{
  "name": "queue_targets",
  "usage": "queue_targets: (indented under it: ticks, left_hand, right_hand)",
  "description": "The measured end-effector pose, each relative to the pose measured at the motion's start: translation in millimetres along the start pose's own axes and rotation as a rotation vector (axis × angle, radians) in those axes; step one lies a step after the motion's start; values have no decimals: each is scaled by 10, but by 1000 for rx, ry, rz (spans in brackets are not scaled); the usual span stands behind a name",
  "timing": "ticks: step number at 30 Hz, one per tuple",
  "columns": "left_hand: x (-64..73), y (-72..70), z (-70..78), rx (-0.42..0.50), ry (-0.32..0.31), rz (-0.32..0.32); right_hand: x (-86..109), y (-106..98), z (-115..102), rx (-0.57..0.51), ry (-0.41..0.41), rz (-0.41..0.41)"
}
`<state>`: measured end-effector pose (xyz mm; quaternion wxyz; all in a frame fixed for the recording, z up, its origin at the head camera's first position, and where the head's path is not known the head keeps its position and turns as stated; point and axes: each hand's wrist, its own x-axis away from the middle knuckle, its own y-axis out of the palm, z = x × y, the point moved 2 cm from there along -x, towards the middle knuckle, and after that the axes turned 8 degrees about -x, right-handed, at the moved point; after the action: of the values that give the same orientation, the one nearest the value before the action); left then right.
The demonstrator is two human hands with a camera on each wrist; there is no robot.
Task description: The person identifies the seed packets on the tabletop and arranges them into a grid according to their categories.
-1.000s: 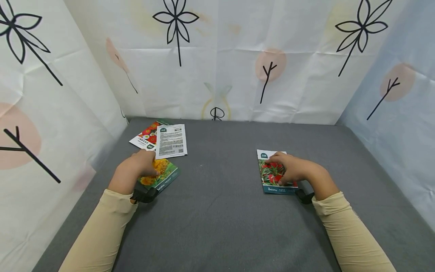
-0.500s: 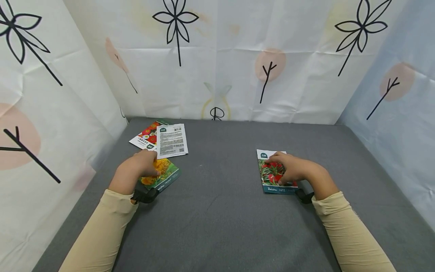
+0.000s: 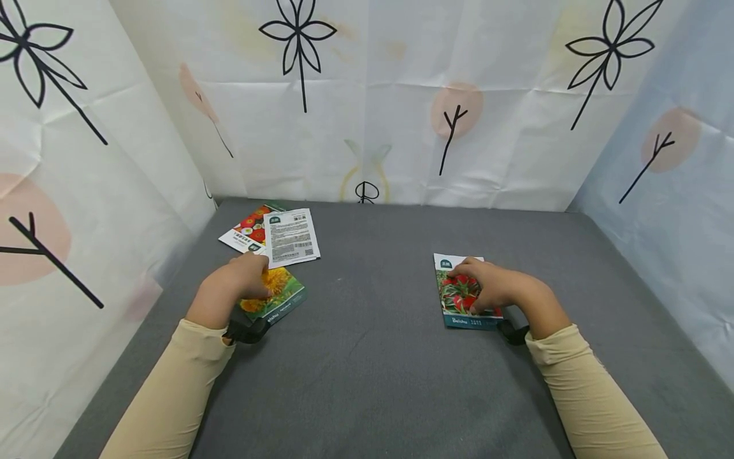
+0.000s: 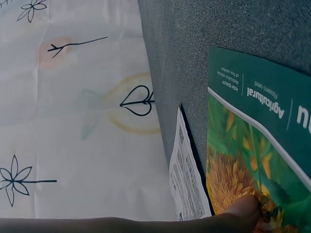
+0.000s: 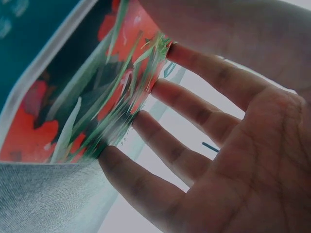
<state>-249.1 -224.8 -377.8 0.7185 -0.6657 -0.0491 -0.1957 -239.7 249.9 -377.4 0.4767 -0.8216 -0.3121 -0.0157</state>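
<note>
On the left, my left hand (image 3: 237,280) rests on a seed packet with yellow flowers (image 3: 283,294). Its thumb (image 4: 245,206) touches the printed front in the left wrist view; the other fingertips are hidden. A white seed packet showing its printed back (image 3: 291,237) lies just beyond, partly over a red-flower packet (image 3: 249,229). On the right, my right hand (image 3: 496,284) lies over a packet with red flowers and green leaves (image 3: 450,290). In the right wrist view its fingers (image 5: 189,104) are spread, fingertips touching the packet's front (image 5: 73,97).
The packets lie on a grey cloth-covered table (image 3: 367,370). White cloth walls (image 3: 395,146) with printed flowers and trees stand behind and at both sides. A black strap (image 3: 246,331) circles the left wrist, another (image 3: 513,333) the right.
My left hand has shifted slightly right, and the yellow-flower packet moved with it. The white packet has swung a little right too. My right hand and its packet stay where they were.
</note>
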Motion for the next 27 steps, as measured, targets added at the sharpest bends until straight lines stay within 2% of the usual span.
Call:
queue_targets:
  ticks: [9,27]
  left_hand:
    - [-8,16,34,-3,15,4]
    - [15,17,134,-21,52,31]
  right_hand:
    - [-5,12,8,14,30,-1]
    - [-3,16,15,7,41,1]
